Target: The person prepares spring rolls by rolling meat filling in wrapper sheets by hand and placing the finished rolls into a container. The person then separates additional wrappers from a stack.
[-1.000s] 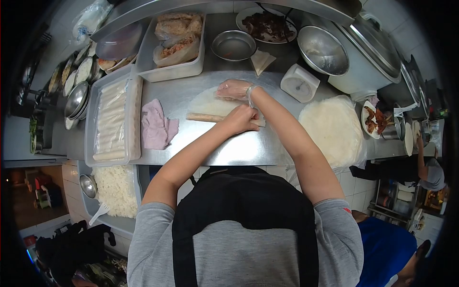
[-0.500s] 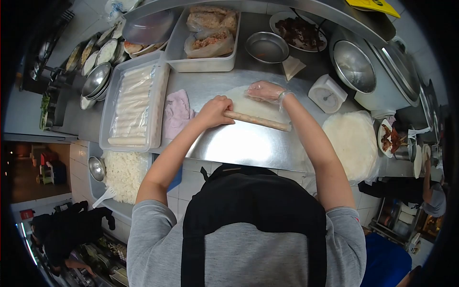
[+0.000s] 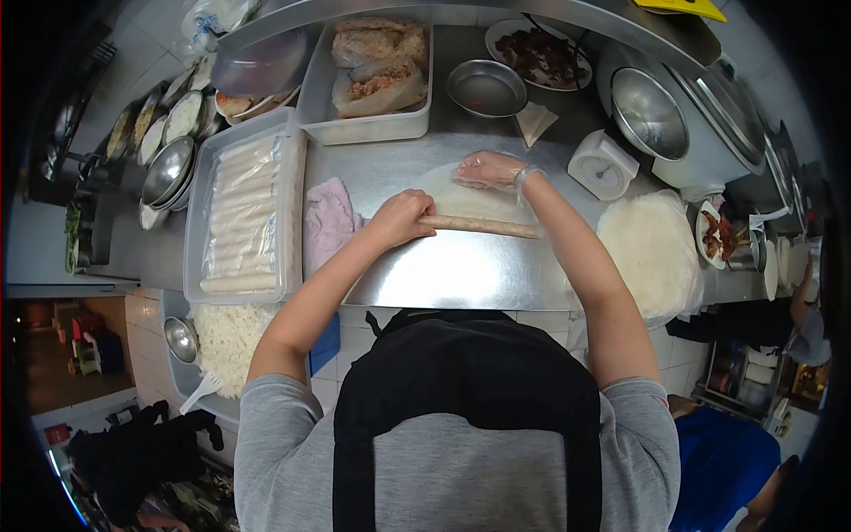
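Note:
My left hand point(image 3: 405, 218) is closed round the left end of a long filling roll point(image 3: 483, 226). This roll lies across the near edge of a thin white wrapper sheet point(image 3: 443, 188) on the steel counter point(image 3: 443, 279). My right hand point(image 3: 490, 169), in a clear plastic glove, rests over the far part of the sheet with its fingers curled; whether it holds anything is hidden. A pink cloth point(image 3: 330, 223) lies left of my left hand. To the right of my right arm is a stack of round white sheets point(image 3: 649, 253) on plastic.
A plastic tray point(image 3: 291, 191) of white rolls stands left. At the back are a tub point(image 3: 372, 130) of bagged filling, a steel bowl point(image 3: 487, 89), a plate of dark meat point(image 3: 542, 58) and a white scale point(image 3: 603, 167). People are at the far left and right.
My left hand has gone from the roll's right part to its left end. My gloved right hand stays over the sheet. The whole view has shifted.

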`<action>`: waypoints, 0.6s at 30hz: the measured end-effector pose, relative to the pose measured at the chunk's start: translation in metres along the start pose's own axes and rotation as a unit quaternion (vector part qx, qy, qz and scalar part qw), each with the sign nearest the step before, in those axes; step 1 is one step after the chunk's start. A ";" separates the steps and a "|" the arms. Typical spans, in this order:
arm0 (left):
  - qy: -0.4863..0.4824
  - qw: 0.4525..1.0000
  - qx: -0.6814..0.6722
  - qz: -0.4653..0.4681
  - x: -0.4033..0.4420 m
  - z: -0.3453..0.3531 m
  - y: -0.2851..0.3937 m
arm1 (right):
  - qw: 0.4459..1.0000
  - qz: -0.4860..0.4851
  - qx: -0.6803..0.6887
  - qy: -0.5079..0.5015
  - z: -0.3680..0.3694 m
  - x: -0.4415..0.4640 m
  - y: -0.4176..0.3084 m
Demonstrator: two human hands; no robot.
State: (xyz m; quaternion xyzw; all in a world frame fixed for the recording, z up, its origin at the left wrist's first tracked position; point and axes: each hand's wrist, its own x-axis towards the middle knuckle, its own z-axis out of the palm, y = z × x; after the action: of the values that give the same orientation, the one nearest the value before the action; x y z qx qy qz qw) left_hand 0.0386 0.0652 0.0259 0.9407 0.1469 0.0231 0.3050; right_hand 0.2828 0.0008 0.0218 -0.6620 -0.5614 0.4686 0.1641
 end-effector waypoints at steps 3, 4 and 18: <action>0.024 0.999 0.014 0.021 0.004 0.002 0.003 | 0.999 -0.024 -0.014 0.031 0.001 0.001 -0.001; 0.014 1.000 0.013 0.021 0.005 0.006 0.000 | 0.999 -0.016 -0.019 0.040 0.003 0.000 -0.001; -0.011 0.999 0.031 0.026 0.015 0.011 0.007 | 0.992 -0.018 -0.114 0.058 0.005 -0.011 -0.010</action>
State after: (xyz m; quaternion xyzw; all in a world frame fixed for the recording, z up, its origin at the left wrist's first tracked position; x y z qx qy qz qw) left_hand 0.0567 0.0582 0.0200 0.9534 0.1195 0.0162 0.2765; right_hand 0.2741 -0.0077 0.0316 -0.6924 -0.6123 0.3595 0.1283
